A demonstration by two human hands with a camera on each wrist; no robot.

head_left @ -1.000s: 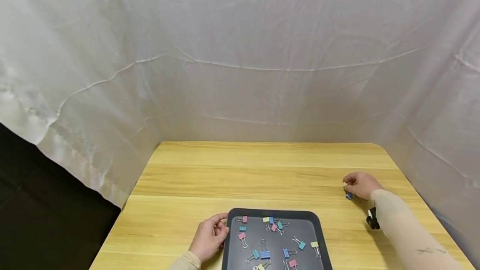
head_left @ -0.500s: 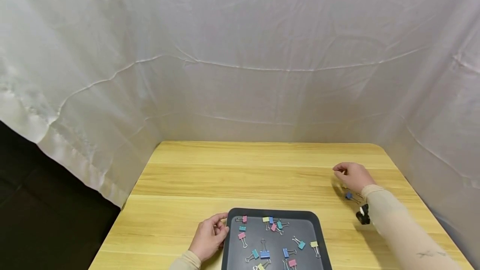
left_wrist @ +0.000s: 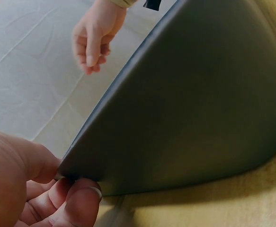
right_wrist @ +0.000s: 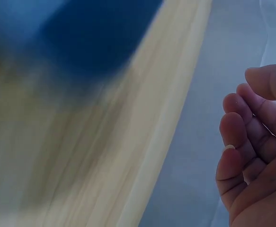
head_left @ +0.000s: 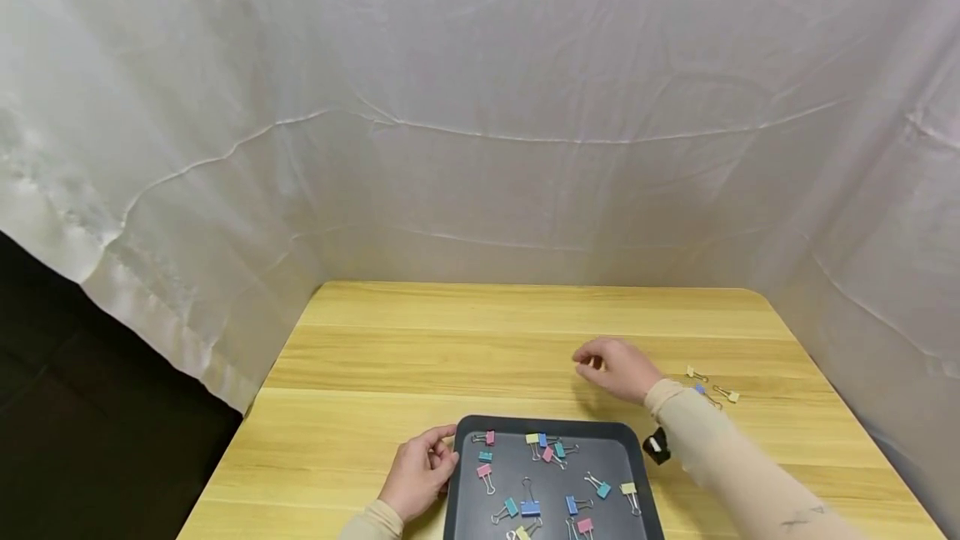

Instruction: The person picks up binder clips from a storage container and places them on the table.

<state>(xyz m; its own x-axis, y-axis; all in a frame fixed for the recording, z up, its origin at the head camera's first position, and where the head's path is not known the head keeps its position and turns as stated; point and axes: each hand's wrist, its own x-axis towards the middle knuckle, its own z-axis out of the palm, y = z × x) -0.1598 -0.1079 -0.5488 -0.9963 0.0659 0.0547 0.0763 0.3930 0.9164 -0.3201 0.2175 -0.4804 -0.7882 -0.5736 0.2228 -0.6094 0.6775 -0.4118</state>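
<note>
My left hand (head_left: 420,473) grips the upper left edge of a dark grey tray (head_left: 637,461). In the left wrist view, thumb and fingers (left_wrist: 83,203) pinch the tray's corner from both sides. Inside the tray lie several binder clips in pink, yellow, blue and teal, among them a blue clip (head_left: 530,509) and a yellow one (head_left: 628,489). My right hand (head_left: 618,367) hovers beyond the tray's far right corner, its fingers loosely curved. The right wrist view shows nothing in its palm (right_wrist: 265,189).
On the right of the wooden table (head_left: 465,348) lie a blue binder clip (head_left: 701,390) and two yellow ones, a nearer clip (head_left: 732,396) and a farther clip (head_left: 691,372). A pale curtain (head_left: 525,190) hangs around the table's back and sides.
My right hand has let go of a yellow clip beside the blue one at the right and moved left towards the tray. The left hand and the tray stay put.
</note>
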